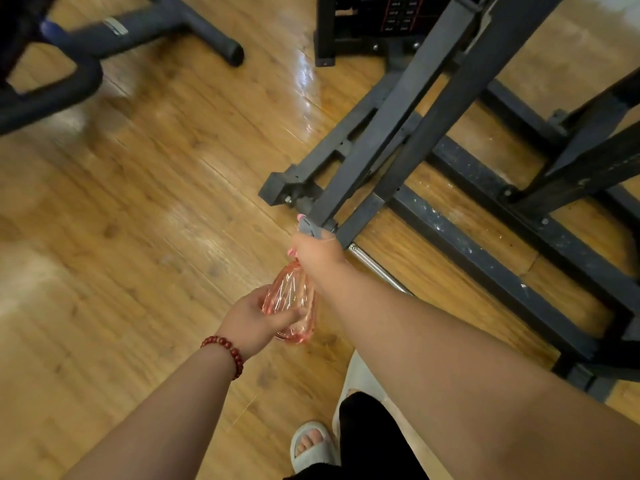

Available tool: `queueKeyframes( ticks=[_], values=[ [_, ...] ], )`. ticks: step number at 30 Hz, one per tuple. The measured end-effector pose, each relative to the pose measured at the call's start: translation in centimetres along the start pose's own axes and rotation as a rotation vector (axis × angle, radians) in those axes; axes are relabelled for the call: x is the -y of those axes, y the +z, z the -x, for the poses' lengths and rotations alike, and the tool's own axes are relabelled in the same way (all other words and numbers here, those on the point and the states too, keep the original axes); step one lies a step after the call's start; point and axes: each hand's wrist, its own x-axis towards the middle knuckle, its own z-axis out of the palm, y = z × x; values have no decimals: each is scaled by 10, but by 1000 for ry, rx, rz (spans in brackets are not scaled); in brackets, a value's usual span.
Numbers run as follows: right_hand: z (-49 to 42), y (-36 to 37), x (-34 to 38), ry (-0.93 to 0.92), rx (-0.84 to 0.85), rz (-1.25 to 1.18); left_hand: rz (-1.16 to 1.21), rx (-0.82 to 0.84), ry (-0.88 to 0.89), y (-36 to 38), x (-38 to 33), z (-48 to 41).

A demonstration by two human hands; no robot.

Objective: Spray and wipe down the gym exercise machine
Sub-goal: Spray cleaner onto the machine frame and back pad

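Observation:
A clear pink spray bottle (289, 299) with a grey spray head (309, 227) hangs between my hands, over the wooden floor. My left hand (251, 317) cups the bottle's body from the left, thumb across it. My right hand (317, 252) grips the neck just under the grey head. The nozzle sits close to the lower end of a slanted dark grey bar of the exercise machine (408, 126). The machine's frame spreads over the right half of the view, with dusty base rails (485, 251). No cloth is in sight.
A second black machine's tubular feet (104, 39) lie at the upper left. A weight stack (384, 15) stands at the top centre. A chrome rod (377, 268) lies low by the frame. My sandalled foot (313, 445) is at the bottom. Glossy wood floor (138, 220) fills the left.

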Motion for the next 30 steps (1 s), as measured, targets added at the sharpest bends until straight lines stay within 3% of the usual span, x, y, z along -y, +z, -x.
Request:
queueKeyframes(
  ticks=[5, 11, 17, 27, 30],
  values=[
    [-4, 11, 31, -47, -14, 8, 27, -28, 24, -18, -25, -9],
    [-14, 27, 66, -57, -160, -165, -36, 91, 44, -48, -59, -36],
    [-10, 45, 100, 32, -212, -178, -103, 156, 79, -90, -86, -49],
    [17, 68, 162, 13, -409, -460, -259, 330, 174, -153, -147, -67],
    [25, 70, 179, -13, -458, -443, -312, 361, 228, -166, -167, -70]
  ],
)
